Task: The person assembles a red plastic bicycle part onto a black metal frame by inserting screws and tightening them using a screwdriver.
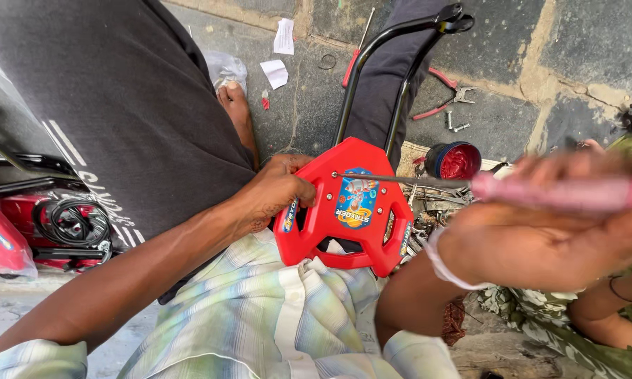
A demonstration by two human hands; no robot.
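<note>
My left hand (pixel 277 191) grips the left edge of a red plastic panel (pixel 340 210) with a colourful sticker, which sits on a black tubular frame (pixel 372 56). My right hand (pixel 540 231) holds a pink-handled screwdriver (pixel 561 191). Its metal shaft runs left, and the tip touches the panel near its upper middle. The panel rests over my lap, above my striped shirt.
A red cup (pixel 455 160) and loose metal parts lie just right of the panel. Pliers (pixel 448 95) and bolts rest on the stone floor behind. A red toy vehicle (pixel 46 224) stands at left. Another person in patterned clothing (pixel 596 316) sits at right.
</note>
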